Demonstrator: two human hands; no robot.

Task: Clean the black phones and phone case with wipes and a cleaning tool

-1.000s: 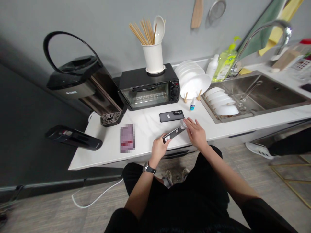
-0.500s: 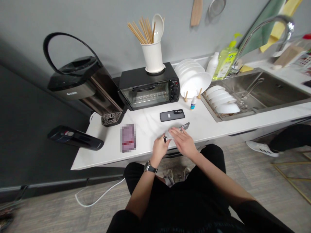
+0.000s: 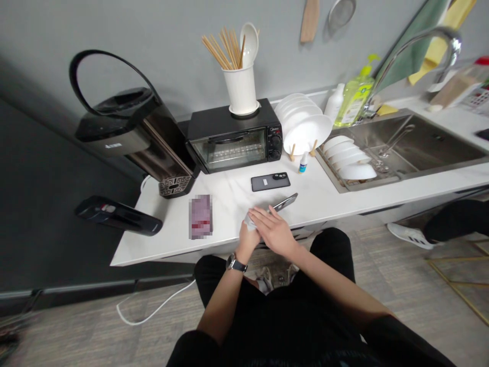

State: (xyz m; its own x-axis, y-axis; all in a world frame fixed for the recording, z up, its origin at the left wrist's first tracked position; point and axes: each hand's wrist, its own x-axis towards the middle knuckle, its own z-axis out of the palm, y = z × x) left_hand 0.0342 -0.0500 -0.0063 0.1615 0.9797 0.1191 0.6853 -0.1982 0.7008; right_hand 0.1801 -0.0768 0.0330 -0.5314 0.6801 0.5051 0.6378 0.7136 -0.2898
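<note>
Over the counter's front edge, my left hand grips the near end of a phone, which is tilted and seen almost edge-on. My right hand lies across that phone, its fingers pressing a pale cloth or wipe against it. The fingers hide much of the cloth and the near part of the phone. Just beyond the hands a dark phone case or second phone lies flat. A small white-and-blue bottle stands to its right, and a blurred-out purplish item lies to the left.
Behind stand a black toaster oven with a utensil holder on top, and a water dispenser. A black flask-like object is at the left. Racked plates and a sink are right. Another person's shoe shows below.
My right hand and the cloth have slid left along the phone toward my left hand, uncovering more of the phone's far end. The things on the counter stay put.
</note>
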